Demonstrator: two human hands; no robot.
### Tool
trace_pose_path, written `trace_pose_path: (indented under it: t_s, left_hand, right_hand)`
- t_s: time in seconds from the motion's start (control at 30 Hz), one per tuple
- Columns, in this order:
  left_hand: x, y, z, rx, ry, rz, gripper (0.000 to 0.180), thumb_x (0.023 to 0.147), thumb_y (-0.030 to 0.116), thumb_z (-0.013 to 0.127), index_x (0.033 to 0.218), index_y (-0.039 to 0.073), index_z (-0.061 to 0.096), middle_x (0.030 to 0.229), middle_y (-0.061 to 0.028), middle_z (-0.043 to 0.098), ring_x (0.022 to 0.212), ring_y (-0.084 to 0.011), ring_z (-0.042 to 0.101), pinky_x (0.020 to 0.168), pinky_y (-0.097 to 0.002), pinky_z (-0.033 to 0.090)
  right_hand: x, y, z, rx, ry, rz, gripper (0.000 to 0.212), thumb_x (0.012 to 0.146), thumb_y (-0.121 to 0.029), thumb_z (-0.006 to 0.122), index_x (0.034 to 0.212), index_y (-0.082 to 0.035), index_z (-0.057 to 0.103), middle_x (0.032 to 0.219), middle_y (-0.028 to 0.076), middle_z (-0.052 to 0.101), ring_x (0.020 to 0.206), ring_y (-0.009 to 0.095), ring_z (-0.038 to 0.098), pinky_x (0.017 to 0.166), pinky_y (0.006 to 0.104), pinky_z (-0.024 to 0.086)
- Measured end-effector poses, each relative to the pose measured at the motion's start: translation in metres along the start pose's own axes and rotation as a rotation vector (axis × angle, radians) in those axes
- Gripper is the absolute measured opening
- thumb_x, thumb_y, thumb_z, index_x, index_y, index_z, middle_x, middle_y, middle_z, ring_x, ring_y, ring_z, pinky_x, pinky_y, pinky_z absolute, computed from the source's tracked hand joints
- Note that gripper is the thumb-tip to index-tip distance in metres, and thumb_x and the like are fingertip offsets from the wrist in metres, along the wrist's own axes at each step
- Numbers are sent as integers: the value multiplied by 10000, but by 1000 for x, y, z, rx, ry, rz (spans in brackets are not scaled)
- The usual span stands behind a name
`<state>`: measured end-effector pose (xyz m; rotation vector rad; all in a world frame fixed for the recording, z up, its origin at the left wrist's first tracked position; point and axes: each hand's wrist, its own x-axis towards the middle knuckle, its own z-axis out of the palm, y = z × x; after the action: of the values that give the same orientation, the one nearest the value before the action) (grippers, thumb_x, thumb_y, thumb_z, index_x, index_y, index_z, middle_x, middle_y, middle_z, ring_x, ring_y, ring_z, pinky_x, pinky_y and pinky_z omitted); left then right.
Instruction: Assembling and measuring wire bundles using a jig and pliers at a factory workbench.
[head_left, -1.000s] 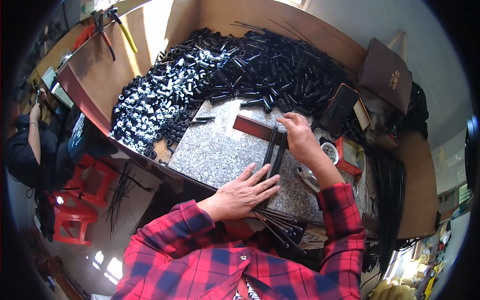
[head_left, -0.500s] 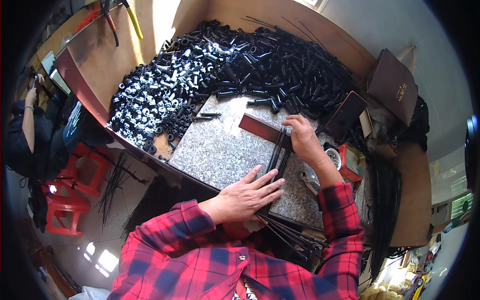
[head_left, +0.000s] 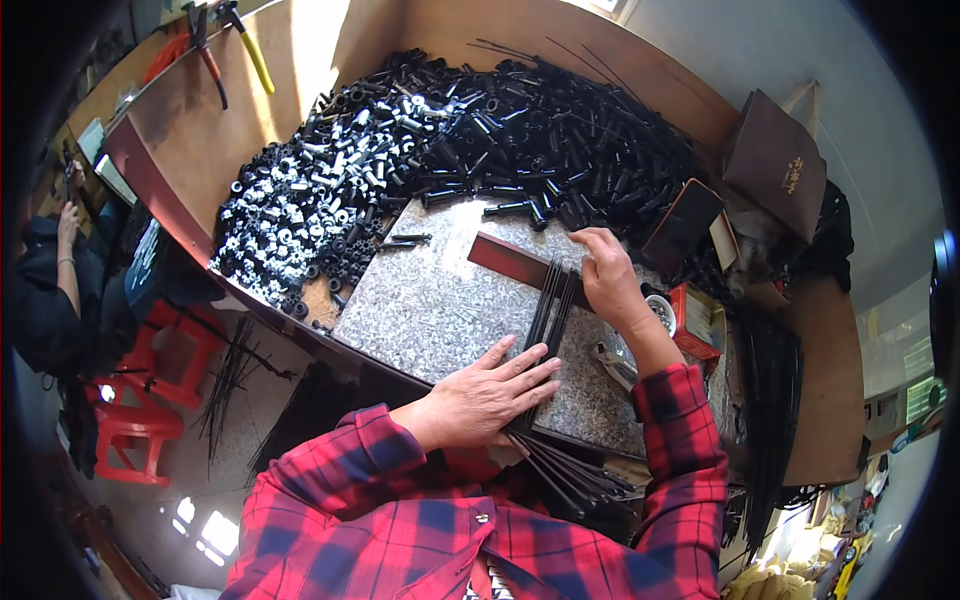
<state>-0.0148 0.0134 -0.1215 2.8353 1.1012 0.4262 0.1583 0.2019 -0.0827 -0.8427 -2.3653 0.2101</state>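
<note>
My left hand (head_left: 478, 398) lies flat with its fingers spread over a bundle of thin black rods (head_left: 551, 318) on the speckled stone slab (head_left: 420, 310). The rods' far ends rest across a dark reddish flat bar (head_left: 505, 258), and their near ends fan out past the slab's front edge toward my lap. My right hand (head_left: 612, 285) hovers by the far ends, fingers bent and apart from the thumb, with nothing visible in it. Two small black pieces (head_left: 405, 241) lie on the slab at the left.
A large heap of black tubular parts (head_left: 540, 130) and shiny small ones (head_left: 320, 180) fills the back. At the right are a phone (head_left: 683, 222), a red box (head_left: 694, 320), a round white dish (head_left: 661, 312) and a metal tool (head_left: 615, 366). Red stools (head_left: 140, 435) and another person (head_left: 50, 270) are at left.
My right hand's fingertips have moved slightly away from the rods' far ends. The rods there are spread a little more evenly. My left hand stays on the bundle.
</note>
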Motion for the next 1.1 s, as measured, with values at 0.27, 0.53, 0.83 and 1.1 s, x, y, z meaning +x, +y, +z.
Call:
trace_pose_path:
  t_s: [0.27,0.53,0.83,1.1]
  left_hand:
    - [2,3,3,-37,25,-32,647,838,210,485,1442,63,308,1522,-138,257,1431,-281,193,1159,-413,177]
    - [7,7,-2,2,3,-56,610,842,204,485,1422,71,350,1499,-173,287,1409,-316,244,1152,-426,194]
    - [6,11,6,116,-1,-104,589,843,169,475,1418,102,368,1511,-86,299,1404,-348,241,1126,-532,174]
    - [12,8,6,193,-21,-102,589,860,176,470,1430,92,346,1514,-77,289,1387,-378,255,1109,-536,214]
  right_hand:
    - [-16,31,-58,-105,138,107,217,820,9,552,1024,27,624,1017,156,606,948,294,614,838,329,477]
    - [-61,93,-123,-335,141,294,194,815,-90,596,971,13,646,962,183,620,939,347,598,851,392,474]
    - [-106,127,-134,-585,-274,654,221,738,-121,675,938,-28,696,933,210,658,918,354,635,796,421,502]
    - [-119,135,-141,-575,-283,695,168,656,-98,693,809,-31,678,857,207,657,845,381,637,732,446,510]
